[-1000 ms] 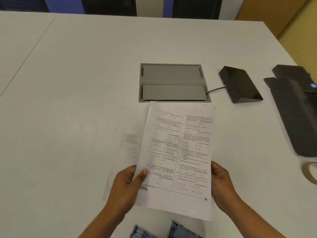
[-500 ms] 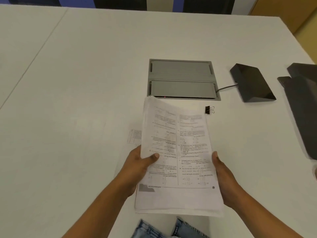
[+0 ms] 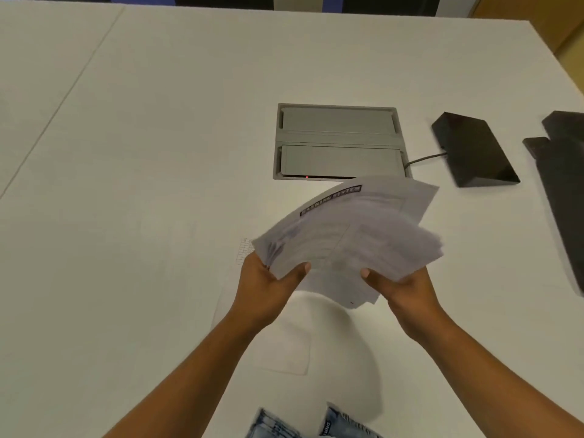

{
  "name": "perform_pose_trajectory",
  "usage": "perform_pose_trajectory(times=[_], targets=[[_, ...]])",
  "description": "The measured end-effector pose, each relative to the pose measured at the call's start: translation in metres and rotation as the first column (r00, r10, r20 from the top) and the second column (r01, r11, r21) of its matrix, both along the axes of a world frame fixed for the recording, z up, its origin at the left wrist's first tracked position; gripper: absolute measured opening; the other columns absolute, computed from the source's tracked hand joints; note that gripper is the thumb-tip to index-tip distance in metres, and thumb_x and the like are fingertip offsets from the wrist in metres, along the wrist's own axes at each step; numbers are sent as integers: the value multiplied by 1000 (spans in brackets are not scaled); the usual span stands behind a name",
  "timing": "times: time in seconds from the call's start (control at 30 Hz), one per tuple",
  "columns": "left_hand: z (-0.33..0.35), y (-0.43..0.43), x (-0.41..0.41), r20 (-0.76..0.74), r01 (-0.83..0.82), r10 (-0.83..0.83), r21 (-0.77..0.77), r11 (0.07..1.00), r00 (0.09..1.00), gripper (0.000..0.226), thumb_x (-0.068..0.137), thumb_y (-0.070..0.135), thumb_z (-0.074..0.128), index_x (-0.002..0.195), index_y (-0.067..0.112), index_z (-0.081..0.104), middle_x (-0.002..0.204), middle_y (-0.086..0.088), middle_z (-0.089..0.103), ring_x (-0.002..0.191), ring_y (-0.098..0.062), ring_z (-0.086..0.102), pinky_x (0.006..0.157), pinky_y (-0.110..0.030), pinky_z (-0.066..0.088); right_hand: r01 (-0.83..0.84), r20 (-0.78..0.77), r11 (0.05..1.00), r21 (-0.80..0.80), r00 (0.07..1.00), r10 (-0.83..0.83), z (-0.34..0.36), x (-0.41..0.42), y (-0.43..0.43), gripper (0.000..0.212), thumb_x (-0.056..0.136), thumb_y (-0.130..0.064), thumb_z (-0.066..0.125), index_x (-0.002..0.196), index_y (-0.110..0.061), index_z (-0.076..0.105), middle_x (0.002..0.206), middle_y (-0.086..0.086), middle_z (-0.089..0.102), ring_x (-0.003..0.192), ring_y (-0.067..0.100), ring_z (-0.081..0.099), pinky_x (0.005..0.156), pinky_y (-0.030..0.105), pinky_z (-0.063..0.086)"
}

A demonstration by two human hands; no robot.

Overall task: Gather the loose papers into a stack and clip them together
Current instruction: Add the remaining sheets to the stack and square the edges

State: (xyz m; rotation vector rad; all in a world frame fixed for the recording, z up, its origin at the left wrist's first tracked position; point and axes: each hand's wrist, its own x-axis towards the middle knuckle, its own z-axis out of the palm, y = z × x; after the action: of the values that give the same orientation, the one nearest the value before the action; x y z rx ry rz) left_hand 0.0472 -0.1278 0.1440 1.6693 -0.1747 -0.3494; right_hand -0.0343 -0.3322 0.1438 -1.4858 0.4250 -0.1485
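Observation:
A stack of printed papers (image 3: 350, 235) is lifted above the white table (image 3: 142, 184), turned sideways and blurred, its long edge tilted up to the right. My left hand (image 3: 268, 286) grips its lower left corner, thumb on top. My right hand (image 3: 401, 289) holds the lower right edge, thumb on top. One more sheet (image 3: 284, 336) lies flat on the table under the hands, a printed corner of it showing at the left of the stack. The binder clip is hidden behind the raised stack.
A grey cable hatch (image 3: 338, 140) is set into the table just beyond the papers. A black wedge-shaped device (image 3: 474, 150) with a cable lies to its right. A dark flat object (image 3: 565, 184) lies at the right edge. Jeans (image 3: 309, 425) show at the bottom.
The stack has been raised off the table and rotated from upright to sideways. Both hands shifted to its lower edge. The black binder clip seen half a second ago is now covered.

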Motion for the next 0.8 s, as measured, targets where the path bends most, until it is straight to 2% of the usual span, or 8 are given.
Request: perform_pose_trajectory(times=[0.13,0.33,0.43,0.5,0.57,0.7,0.73,0.8], targets=[[0,-1,5,-7,-10,10,-62,998,1000,48,83,6,75,96,51,68,96,29,73,98,1,69,77,-17,57,-5,-60,998,-58,998,1,-7,7,-1,50,80,-7,74,99,-53,69,109,-7,74,105,12,68,89,40,57],[1,0,17,28,-21,23,-78,997,999,34,80,16,76,102,40,67,94,26,75,96,0,71,80,-22,59,-5,-26,993,-121,1000,2,-7,14,-3,48,75,-16,77,103,-52,66,110,-8,72,106,13,67,83,34,59],[8,4,25,101,14,0,-136,991,995,38,76,48,74,110,34,67,104,20,74,103,-7,70,80,-22,59,-2,14,991,-133,1000,4,-3,18,-7,44,72,-17,77,98,-52,70,107,-10,75,105,14,69,83,32,57],[12,3,31,120,35,-16,-156,987,993,59,74,74,59,112,30,69,109,14,75,105,-14,69,79,-22,56,-15,20,991,-136,1000,17,-2,21,-9,43,71,-17,77,96,-51,71,106,-9,75,104,15,69,83,33,57],[16,0,36,81,39,-27,-143,989,996,76,72,86,43,108,26,73,106,5,76,100,-21,70,77,-26,57,-20,16,989,-148,1000,22,-2,24,-10,45,70,-17,77,96,-53,70,104,-12,75,102,13,69,81,32,58],[20,-7,39,58,76,-71,-85,994,996,53,82,65,40,100,30,76,90,4,77,80,-14,69,65,-20,52,-40,-4,986,-162,999,40,-4,27,-11,50,69,-19,78,97,-58,66,103,-16,73,101,8,68,75,27,58],[19,-7,39,67,74,-68,-91,993,995,51,82,65,41,100,31,75,92,8,77,82,-13,70,67,-21,52,-52,-3,987,-155,999,52,-4,27,-11,50,70,-18,78,98,-58,66,104,-15,73,101,9,68,76,28,59],[16,-5,38,85,62,-52,-114,992,995,63,73,81,46,104,33,71,99,19,75,92,-9,69,72,-20,53,-64,-5,991,-117,998,63,-8,27,-11,48,72,-17,77,101,-54,67,107,-11,74,103,11,68,78,29,58]])
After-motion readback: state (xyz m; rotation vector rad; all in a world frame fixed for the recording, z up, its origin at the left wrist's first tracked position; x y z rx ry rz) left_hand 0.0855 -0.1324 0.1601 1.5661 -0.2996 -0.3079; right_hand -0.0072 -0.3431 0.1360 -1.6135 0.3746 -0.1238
